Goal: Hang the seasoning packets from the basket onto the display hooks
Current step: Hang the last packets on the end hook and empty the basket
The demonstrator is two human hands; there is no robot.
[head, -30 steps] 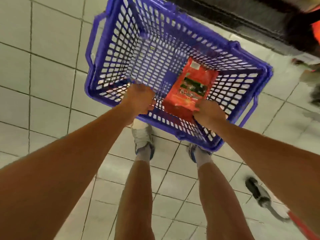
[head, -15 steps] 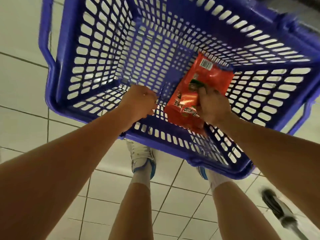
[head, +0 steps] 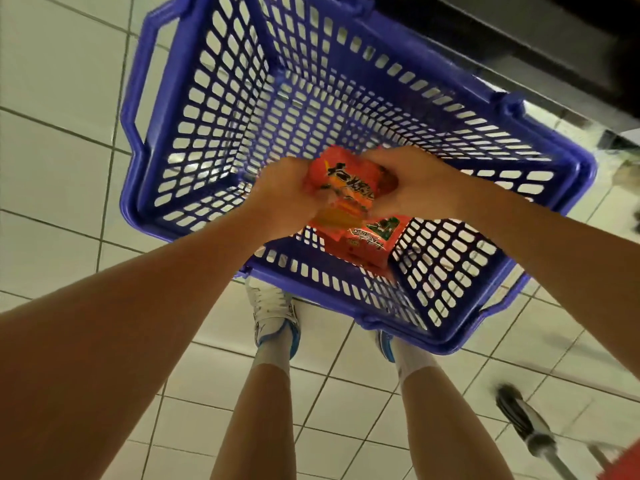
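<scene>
Basket: the blue perforated plastic shopping basket (head: 221, 109) sits on the white tiled floor (head: 52, 150) right in front of your feet, its near wall just past your white sneakers (head: 273, 317).
Packets: your bundle of red-orange foil seasoning packets (head: 346, 183) is lifted over the basket's near half, close to its near right corner; another red packet with a dark green picture (head: 377, 237) shows just below your hands, and you cannot tell whether it hangs from the bundle or lies on the basket floor.
Left hand: your left hand (head: 284, 195) grips the bundle's left side, fingers curled round it.
Right hand: your right hand (head: 415, 181) clasps the bundle's top right, fingers wrapped over it.
Floor: a dark-headed, metal-handled tool (head: 519, 417) lies on the tiles at your right.
</scene>
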